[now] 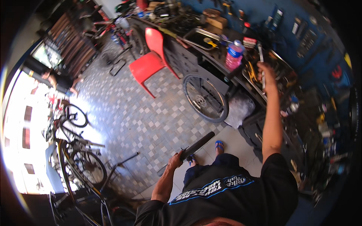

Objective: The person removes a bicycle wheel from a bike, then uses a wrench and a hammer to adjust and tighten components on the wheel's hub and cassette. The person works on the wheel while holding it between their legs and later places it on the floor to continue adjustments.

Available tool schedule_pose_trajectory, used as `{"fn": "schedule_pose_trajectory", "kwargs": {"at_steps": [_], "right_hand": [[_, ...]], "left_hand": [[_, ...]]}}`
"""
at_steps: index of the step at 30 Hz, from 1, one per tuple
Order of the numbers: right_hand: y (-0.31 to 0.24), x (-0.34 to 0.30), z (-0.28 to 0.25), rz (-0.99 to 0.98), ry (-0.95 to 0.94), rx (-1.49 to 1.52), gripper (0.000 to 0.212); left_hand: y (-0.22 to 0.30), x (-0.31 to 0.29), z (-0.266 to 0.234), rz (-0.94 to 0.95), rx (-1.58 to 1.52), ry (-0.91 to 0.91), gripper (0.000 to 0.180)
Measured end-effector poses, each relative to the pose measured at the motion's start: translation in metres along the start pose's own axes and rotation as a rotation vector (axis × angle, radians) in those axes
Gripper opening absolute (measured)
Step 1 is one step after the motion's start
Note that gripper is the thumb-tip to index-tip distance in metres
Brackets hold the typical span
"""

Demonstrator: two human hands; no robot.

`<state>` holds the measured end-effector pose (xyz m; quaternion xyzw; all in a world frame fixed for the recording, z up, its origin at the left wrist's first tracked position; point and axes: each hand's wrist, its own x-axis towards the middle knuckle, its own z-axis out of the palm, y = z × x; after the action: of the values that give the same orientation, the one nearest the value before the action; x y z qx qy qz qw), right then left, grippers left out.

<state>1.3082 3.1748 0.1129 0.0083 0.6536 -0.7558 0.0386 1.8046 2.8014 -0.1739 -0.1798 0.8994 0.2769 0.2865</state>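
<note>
My left hand [174, 161] is closed around the tyre of a bicycle wheel [198, 144], which stands on edge in front of my legs and shows as a dark knobbly strip from above. My right arm stretches out to the workbench, where my right hand [267, 75] grips a long silver wrench [261, 53]. The wrench is above a metal tray [283, 60] crowded with tools. Beside that hand lie yellow-handled pliers [251, 70]. A clear bottle of pink liquid [234, 55] stands a little to the left.
Another bicycle wheel [203, 117] leans against the bench, next to a clear plastic bag [240, 109]. A red chair [148, 64] stands on the tiled floor. Several bicycles [88, 169] fill the left side, where another person [58, 81] bends near the bright doorway. Tools hang on the blue wall [260, 9].
</note>
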Motion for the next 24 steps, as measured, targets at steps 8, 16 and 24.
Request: {"fn": "schedule_pose_trajectory", "kwargs": {"at_steps": [8,16,24], "right_hand": [[0.122,-0.059,0.064,0.334,0.182,0.282,0.031],[0.184,0.001,0.101,0.252,0.472,0.261,0.045],[0.182,0.029,0.135,0.238,0.492,0.533,0.033]], "left_hand": [[-0.041,0.007,-0.033,0.041,0.109,-0.108,0.07],[-0.06,0.026,-0.075,0.055,0.191,-0.151,0.059],[-0.055,0.047,-0.132,0.008,0.206,-0.172,0.062]]}}
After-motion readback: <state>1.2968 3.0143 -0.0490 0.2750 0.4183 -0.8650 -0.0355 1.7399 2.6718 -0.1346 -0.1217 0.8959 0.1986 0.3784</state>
